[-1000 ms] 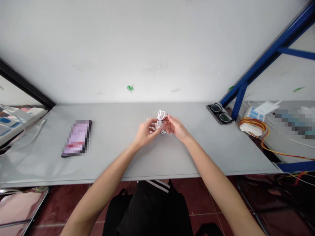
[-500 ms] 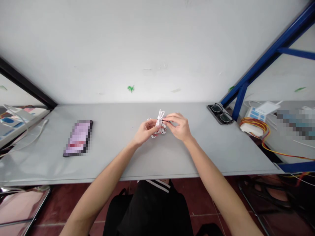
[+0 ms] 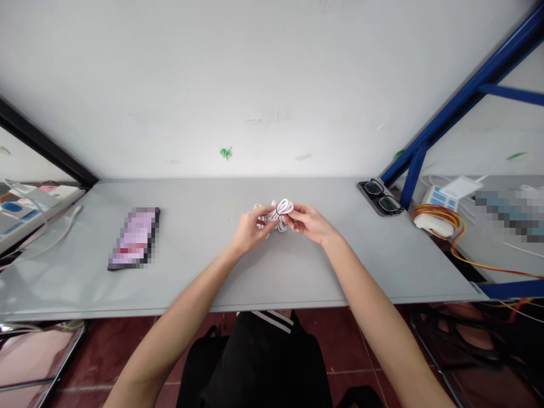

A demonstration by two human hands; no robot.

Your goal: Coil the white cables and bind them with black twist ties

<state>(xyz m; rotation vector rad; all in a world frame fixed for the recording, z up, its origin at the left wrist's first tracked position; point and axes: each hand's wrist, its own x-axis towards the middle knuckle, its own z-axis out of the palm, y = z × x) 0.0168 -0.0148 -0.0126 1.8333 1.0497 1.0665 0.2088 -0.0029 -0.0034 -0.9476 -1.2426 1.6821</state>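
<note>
A coiled white cable (image 3: 284,207) is held just above the middle of the grey table, with a thin black tie around its bundle. My left hand (image 3: 251,228) pinches the coil from the left between thumb and fingers, and some loops hang out below and behind its fingertips. From the right, my right hand (image 3: 310,221) is closed with its fingertips at the bundle, close to the tie. Whether those fingers grip the tie's end or the cable itself is partly hidden.
On the grey table (image 3: 191,272), a phone-like, pixelated slab (image 3: 135,238) lies left and glasses (image 3: 382,195) rest on a dark case at the back right. A white wall (image 3: 272,85) rises behind. Beyond the blue frame (image 3: 414,175) lie red-yellow wires (image 3: 446,218) and a power strip.
The coil has turned from upright to tilted, its top loops now facing me and to the right. My right hand has come lower and closer around the bundle.
</note>
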